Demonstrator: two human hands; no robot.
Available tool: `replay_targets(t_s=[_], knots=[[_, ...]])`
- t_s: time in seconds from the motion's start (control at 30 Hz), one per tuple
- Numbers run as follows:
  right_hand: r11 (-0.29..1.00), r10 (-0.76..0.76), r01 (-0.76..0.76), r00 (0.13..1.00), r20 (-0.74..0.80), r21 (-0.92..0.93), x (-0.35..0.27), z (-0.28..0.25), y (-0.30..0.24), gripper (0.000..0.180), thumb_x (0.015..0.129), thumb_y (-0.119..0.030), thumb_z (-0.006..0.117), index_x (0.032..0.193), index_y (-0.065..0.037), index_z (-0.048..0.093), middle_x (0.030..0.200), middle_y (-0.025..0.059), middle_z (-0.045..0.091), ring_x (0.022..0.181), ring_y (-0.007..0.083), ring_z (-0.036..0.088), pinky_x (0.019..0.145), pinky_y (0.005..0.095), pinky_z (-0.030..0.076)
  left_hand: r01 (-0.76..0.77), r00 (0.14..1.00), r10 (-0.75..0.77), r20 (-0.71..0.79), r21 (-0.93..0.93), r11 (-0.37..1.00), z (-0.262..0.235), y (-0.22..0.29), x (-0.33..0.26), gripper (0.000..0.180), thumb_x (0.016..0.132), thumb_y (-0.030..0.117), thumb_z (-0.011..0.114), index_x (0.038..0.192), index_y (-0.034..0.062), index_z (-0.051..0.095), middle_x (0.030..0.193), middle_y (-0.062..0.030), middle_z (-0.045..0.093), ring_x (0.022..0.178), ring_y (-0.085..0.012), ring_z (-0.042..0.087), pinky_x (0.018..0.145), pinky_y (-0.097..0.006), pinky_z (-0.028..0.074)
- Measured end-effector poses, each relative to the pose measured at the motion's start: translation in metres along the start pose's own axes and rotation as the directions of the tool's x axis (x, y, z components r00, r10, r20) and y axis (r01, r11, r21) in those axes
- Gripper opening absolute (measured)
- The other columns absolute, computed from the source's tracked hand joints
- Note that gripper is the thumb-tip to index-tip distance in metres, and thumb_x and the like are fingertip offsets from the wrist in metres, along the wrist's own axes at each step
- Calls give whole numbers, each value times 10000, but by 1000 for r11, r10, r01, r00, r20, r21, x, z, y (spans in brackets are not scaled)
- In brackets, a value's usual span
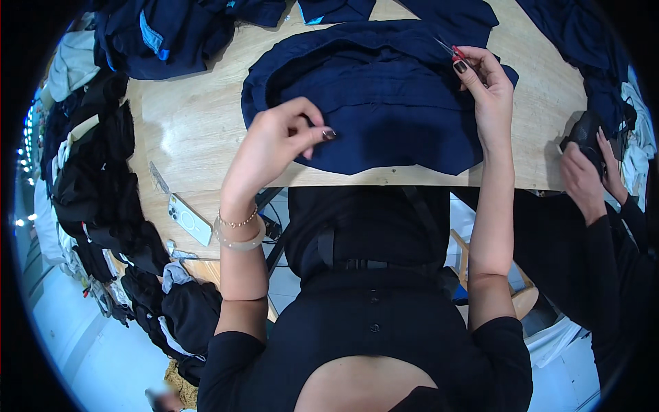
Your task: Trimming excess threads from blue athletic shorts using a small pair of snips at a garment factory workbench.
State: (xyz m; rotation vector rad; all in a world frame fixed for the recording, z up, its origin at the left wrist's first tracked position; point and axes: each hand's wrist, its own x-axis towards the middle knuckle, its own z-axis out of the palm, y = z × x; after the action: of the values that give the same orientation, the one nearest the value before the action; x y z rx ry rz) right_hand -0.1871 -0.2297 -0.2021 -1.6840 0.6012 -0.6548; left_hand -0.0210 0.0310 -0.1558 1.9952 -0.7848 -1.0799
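A dark navy garment [405, 130] lies spread on the wooden table before me, its waistband-like opening turned toward the far side. In my right hand [489, 86] is a small pair of red-handled thread snips [454, 52], held over the garment's far right part with the pointed blades toward the upper left. My left hand [285, 134] hovers at the garment's left near side, thumb and fingers pinched together. Whatever those fingers hold, if anything, is too small to make out.
More navy garments [171, 41] lie along the table's [185, 123] far side. Dark clothes [89, 178] are heaped at the left, near a pale phone [189, 220] and a clear ruler [159, 177]. At the right, another person's hands [583, 175] hold a black object [585, 136].
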Motion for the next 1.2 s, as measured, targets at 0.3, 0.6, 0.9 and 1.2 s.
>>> replay_targets(t_s=[0.3,0.6,0.9,1.2], knots=[[999,-8,8,1000,-7,52,3,13,3,166,887,-135,678,1029,-48,672,857,-23,646,767,35,543,658,172,397,-148,802,377,-463,458,877,78,10,50,195,752,128,756,835,30,610,909,-132,577,807,-314,620,698,-392,503],[994,-96,98,994,46,-49,0,18,-9,217,835,-71,700,1046,-26,674,929,33,678,816,85,608,753,208,477,-222,930,283,-233,256,941,40,3,57,63,853,0,643,901,-39,632,711,-93,656,660,-126,628,637,-238,484],[790,-341,422,905,253,-445,-5,43,-24,163,790,-48,706,948,-12,689,796,54,596,731,170,583,655,252,443,-339,868,390,-306,207,918,32,8,63,58,926,-4,536,968,-25,570,806,-72,633,720,-128,623,702,-250,522],[795,-311,397,916,253,-458,-2,42,-24,157,792,-131,711,925,-47,697,829,53,623,808,231,623,711,306,492,-365,839,457,-294,318,875,29,16,65,71,954,31,516,984,-7,568,841,-80,654,751,-136,636,710,-249,523]])
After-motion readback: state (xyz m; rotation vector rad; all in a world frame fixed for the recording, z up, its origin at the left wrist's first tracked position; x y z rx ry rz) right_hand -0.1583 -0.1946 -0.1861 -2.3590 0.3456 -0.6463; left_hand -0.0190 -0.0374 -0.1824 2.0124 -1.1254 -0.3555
